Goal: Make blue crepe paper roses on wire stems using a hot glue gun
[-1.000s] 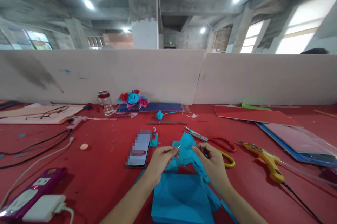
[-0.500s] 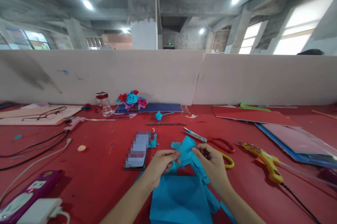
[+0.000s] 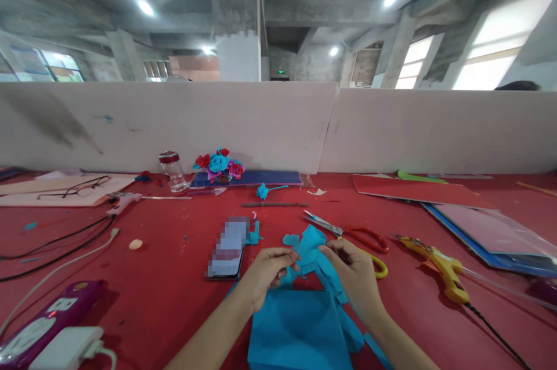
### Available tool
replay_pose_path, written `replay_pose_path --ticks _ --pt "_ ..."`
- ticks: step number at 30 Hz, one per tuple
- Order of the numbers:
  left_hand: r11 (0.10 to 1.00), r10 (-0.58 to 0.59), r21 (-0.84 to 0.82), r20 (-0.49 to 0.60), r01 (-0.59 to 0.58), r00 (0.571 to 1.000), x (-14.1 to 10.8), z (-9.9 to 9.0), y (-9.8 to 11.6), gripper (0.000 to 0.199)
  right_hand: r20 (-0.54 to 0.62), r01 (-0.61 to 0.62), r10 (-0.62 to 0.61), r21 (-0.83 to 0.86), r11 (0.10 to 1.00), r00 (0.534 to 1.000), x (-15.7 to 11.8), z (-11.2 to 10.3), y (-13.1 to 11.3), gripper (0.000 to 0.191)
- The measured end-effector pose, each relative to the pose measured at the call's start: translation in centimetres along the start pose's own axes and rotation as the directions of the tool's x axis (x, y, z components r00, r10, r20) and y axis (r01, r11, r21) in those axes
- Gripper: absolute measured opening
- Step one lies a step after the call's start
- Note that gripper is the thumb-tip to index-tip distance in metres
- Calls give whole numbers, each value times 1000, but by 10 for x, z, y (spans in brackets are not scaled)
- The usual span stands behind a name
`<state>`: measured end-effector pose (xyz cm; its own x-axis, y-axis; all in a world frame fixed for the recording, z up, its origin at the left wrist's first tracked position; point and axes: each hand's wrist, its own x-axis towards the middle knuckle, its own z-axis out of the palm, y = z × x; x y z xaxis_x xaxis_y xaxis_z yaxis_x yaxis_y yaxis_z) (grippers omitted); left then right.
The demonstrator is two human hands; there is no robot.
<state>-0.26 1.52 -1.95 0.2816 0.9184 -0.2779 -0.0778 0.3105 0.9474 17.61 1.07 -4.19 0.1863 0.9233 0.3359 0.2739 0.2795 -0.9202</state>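
From my remote seat I begin at the far left, where a purple power strip [image 3: 54, 312] carries a white adapter [image 3: 69, 348]; its cable could snag a forearm that swings wide. Further right, the phone [image 3: 228, 248] lies near the left wrist, and I judge that a careless sweep would knock it askew.

The left hand [image 3: 267, 271] has thumb and forefinger pressed together in a pinch; whether anything thin sits between them, I cannot tell. Below and between the forearms is a blue block [image 3: 298, 323], close enough that a dropped wrist might dent or shift it.

Just right of the left fingertips is the blue paper piece [image 3: 314, 238], above the other blue scraps. The right hand [image 3: 354, 268] seems to grip its near edge between thumb and forefinger. Paper this limp could tear or crease if the hands pull apart too hard, and a loose pinch could let it slip in among the similar scraps, where I would struggle to pick it out.

The scissors [image 3: 365, 236] lie right behind the right hand, so a backward reach could strike them. Farthest right, the yellow glue gun [image 3: 435, 260] might burn a stray knuckle if it is hot, which I cannot see.
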Motion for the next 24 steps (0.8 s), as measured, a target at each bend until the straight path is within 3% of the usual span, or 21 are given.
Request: replay_pose_path --ticks 12,24 --pt "1000 14 11 25 -14 1000 -2 1 2 36 -24 79 -78 48 996 997 -1 0 -2 23" --pt "1000 -16 -15 49 17 999 1 -1 -3 31 -83 60 -60 -11 998 995 -1 2 -2 26"
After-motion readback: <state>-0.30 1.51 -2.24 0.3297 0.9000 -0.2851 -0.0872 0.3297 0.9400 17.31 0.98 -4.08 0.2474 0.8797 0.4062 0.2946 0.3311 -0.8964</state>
